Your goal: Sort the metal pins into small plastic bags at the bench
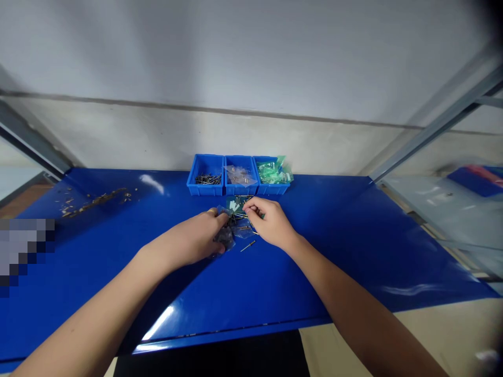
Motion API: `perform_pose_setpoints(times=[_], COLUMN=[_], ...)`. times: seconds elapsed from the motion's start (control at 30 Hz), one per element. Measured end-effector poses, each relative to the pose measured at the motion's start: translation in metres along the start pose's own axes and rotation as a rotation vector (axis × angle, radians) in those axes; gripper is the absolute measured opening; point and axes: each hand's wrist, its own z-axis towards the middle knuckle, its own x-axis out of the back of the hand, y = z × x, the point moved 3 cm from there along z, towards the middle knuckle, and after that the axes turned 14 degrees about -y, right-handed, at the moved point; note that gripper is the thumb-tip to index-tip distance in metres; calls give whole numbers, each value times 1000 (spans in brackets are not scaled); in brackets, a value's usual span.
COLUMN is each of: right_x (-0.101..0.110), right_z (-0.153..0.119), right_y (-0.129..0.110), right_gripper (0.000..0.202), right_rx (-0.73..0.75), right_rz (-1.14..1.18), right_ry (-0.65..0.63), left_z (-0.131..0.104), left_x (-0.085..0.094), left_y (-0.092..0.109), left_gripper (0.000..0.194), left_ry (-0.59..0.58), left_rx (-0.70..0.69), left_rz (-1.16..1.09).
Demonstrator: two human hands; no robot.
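Note:
My left hand [202, 234] is closed around a clear plastic bag [225, 238] at the middle of the blue table. Dark thin metal pins [232, 220] show at the bag's mouth, by my fingertips. Just to the right, my right hand [271, 221] has thumb and fingers pinched together above the small heap; what they hold is too small to make out. Beneath the hands lies another clear bag [243, 229] with brassy pins. A single loose pin, shaped like a blind rivet [248, 245], rests on the table in front of it. Small pale pieces [234, 205] lie behind the heap.
Three blue bins stand side by side against the wall: the left bin [205, 189] has dark metal pins, the middle bin [241, 190] a clear bag, the right bin [274, 189] a green bag. Brown debris [98, 201] litters the table's left. Metal posts [432, 133] flank the table.

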Motion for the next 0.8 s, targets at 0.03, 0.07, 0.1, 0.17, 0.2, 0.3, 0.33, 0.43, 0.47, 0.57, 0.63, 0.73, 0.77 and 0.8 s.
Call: perform_pose_setpoints(times=[0.03, 0.07, 0.1, 0.17, 0.2, 0.3, 0.33, 0.43, 0.47, 0.57, 0.63, 0.73, 0.77, 0.8], right_x=[0, 0, 0, 0, -1, -2, -2, -4, -4, -4, -4, -5, -5, -5], right_z=[0, 0, 0, -1, -1, -2, -2, -2, -1, 1, 2, 3, 4, 4], right_y=[0, 0, 0, -1, -2, -5, -6, -7, -7, -5, -3, 0, 1, 2], right_gripper=[15, 15, 15, 15, 14, 10, 12, 16, 14, 8, 13, 16, 17, 18], right_rx=[-3, -5, -6, -6, -3, 35, 56, 100, 101, 77, 37, -37, -56, -69], right_rz=[3, 5, 10, 30, 41, 48, 34, -7, -6, 45, 120, 265, 311, 350], right_ry=[-4, -8, -11, -21, -31, -53, -54, -70, -70, -30, -12, -13, -11, -7], left_z=[3, 5, 8, 14, 16, 22, 24, 28, 30, 31, 32, 32, 32, 32], left_x=[-1, -1, -2, -3, -4, -3, -3, -3, -3, -2, -1, 0, 0, -1], left_y=[-1, -2, -3, -6, -7, -10, -11, -14, -14, -13, -12, -11, -11, -11], left_gripper=[34, 26, 20, 14, 12, 11, 11, 15, 16, 24, 28, 29, 29, 28], left_ry=[24, 55, 94, 161, 199, 311, 343, 389, 401, 465, 514, 520, 513, 505], left_rx=[-25, -52, -74, -119, -132, -143, -138, -145, -164, -242, -261, -260, -265, -272], left_rz=[-12, -21, -30, -60, -72, -87, -96, -159, -187, -276, -363, -544, -601, -648])
